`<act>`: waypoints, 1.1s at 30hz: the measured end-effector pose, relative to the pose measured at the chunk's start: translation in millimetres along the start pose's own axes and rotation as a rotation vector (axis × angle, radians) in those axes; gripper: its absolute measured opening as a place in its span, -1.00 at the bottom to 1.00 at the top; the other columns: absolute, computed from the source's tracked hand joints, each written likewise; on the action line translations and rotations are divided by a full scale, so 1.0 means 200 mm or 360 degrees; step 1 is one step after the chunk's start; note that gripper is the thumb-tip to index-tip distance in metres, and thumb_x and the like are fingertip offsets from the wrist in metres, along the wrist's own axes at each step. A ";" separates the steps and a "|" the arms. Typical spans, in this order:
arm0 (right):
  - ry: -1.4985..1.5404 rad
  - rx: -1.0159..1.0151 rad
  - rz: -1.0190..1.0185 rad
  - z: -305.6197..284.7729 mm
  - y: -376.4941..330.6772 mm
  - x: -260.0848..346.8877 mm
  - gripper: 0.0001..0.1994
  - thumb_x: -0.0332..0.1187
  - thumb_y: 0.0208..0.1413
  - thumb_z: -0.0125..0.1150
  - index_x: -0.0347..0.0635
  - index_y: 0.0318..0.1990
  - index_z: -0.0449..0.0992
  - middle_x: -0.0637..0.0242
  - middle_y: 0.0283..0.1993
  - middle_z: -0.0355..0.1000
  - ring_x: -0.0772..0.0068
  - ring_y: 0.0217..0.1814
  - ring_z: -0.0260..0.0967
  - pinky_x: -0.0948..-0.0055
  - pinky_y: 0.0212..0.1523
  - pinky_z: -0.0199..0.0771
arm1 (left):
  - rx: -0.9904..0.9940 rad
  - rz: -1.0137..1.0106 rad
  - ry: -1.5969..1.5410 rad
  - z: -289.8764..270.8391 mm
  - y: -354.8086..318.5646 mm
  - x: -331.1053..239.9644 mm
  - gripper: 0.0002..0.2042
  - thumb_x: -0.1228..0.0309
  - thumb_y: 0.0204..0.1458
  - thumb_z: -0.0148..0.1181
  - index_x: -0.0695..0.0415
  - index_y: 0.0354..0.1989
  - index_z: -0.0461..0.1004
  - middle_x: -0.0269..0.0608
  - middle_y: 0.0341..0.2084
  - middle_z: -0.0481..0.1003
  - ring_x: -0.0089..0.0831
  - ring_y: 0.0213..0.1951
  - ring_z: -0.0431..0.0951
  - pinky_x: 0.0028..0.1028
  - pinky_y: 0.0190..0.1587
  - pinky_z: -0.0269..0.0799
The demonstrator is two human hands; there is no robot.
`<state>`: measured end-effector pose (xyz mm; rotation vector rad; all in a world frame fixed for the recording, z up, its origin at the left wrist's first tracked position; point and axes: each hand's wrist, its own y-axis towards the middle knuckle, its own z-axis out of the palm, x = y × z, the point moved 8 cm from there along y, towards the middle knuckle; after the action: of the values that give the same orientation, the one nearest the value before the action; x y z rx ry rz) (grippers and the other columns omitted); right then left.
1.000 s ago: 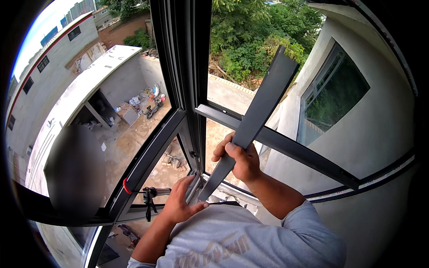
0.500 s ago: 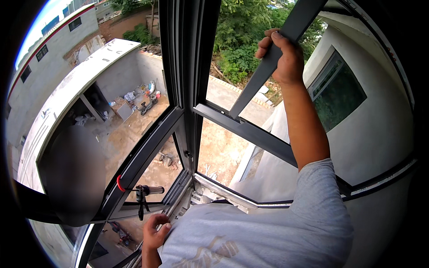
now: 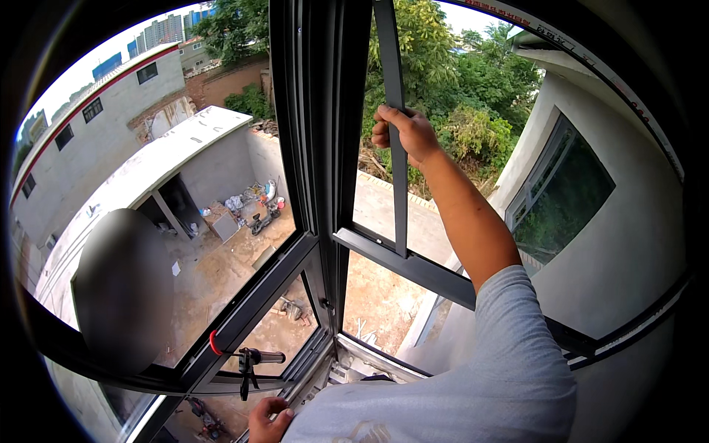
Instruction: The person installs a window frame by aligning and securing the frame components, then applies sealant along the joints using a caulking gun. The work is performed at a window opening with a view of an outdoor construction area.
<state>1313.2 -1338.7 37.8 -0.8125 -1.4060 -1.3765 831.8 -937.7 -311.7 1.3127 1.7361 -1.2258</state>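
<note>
My right hand [image 3: 408, 135] grips a long, flat dark grey strip [image 3: 399, 181], with the fingers wrapped round it and the thumb across. The strip stands nearly upright, its lower end at the window frame's crossbar [image 3: 436, 273]. Its top runs up to the picture's upper edge. Low in the picture, my left hand [image 3: 270, 422] is by my shirt, fingers loosely bent and thumb apart, with nothing visible in it. Just above that hand a black tool with a trigger-like handle and a grey barrel [image 3: 258, 359] hangs at the frame beside a red hook [image 3: 214, 343].
A thick dark corner post [image 3: 323, 125] divides the two window sides. A lower frame rail [image 3: 244, 295] slants toward the left. Outside, far below, lie a courtyard [image 3: 221, 310] and a flat-roofed shed [image 3: 199, 133]. A plastered wall [image 3: 583, 273] with a window stands at right.
The strip has swung from a slant to almost upright, and my right hand has moved left and farther down in the picture with it. The view has tilted up, so my left hand appears lower.
</note>
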 end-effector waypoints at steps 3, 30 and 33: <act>0.0021 0.0041 0.0017 0.03 0.08 -0.06 -0.65 -0.11 0.32 0.37 -0.30 -0.15 0.59 0.23 -0.36 0.56 0.37 -0.39 0.61 0.32 -0.32 0.68 | -0.0013 -0.0008 0.0081 0.01 0.00 0.01 -0.64 0.33 0.18 0.38 0.29 0.07 0.59 0.01 -0.08 0.67 -0.21 0.01 0.66 -0.23 0.12 0.56; -0.0105 -0.0919 -0.1078 -0.24 -0.24 0.25 -0.65 -0.16 0.31 0.31 -0.25 0.06 0.52 0.27 -0.06 0.55 0.43 0.00 0.50 0.43 0.07 0.44 | -0.0463 0.0090 0.0047 -0.16 -0.03 0.05 -0.74 0.43 0.03 0.48 0.21 -0.35 0.43 -0.17 -0.48 0.64 -0.40 -0.37 0.68 -0.38 -0.23 0.59; -0.0051 -0.0930 -0.1234 -0.01 -0.64 0.29 -0.82 -0.36 0.28 0.26 -0.23 -0.15 0.41 0.28 -0.31 0.47 0.43 -0.28 0.45 0.39 -0.12 0.48 | -0.0595 0.0125 -0.0282 -0.18 -0.07 0.19 -0.80 0.48 0.14 0.38 0.19 -0.37 0.42 -0.22 -0.56 0.57 -0.48 -0.49 0.49 -0.41 -0.38 0.42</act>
<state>1177.4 -1368.2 49.4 -0.6584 -1.4173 -2.4544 809.5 -892.0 -327.7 1.0099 1.6701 -0.8898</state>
